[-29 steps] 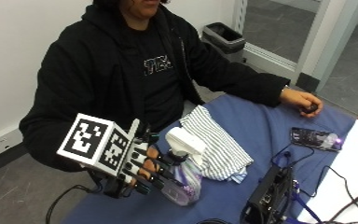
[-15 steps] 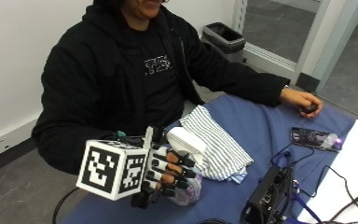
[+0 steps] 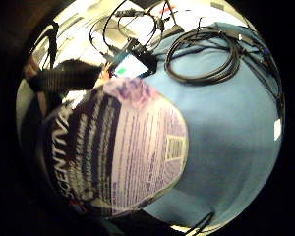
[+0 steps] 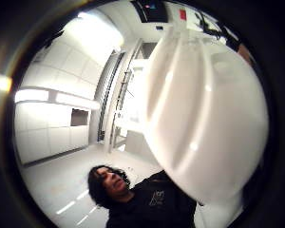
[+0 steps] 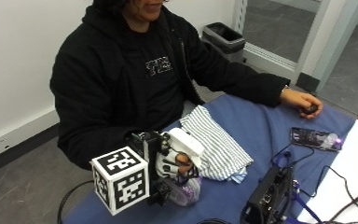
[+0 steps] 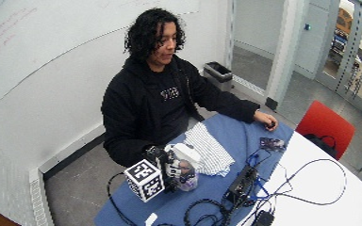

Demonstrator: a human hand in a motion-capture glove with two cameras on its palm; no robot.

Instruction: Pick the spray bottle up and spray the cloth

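Both outside views face the person across the table (image 5: 272, 135); the palm views sit against the bottle (image 3: 118, 152).

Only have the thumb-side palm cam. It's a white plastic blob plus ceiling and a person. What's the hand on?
Observer: The right hand grips the spray bottle round its neck; your white blob is the bottle's head.
Operator: Where's the cloth?
Observer: The striped cloth lies bunched on the blue table cover, just beyond the bottle, on the side of the person's other hand.
Operator: Is the bottle lifted?
Observer: Cannot tell; the outside view shows its purple base low at the cover, and the little-finger cam shows only the label close up.
Operator: Other hand?
Observer: The bare hand rests on the far end of the table, on a small dark object.
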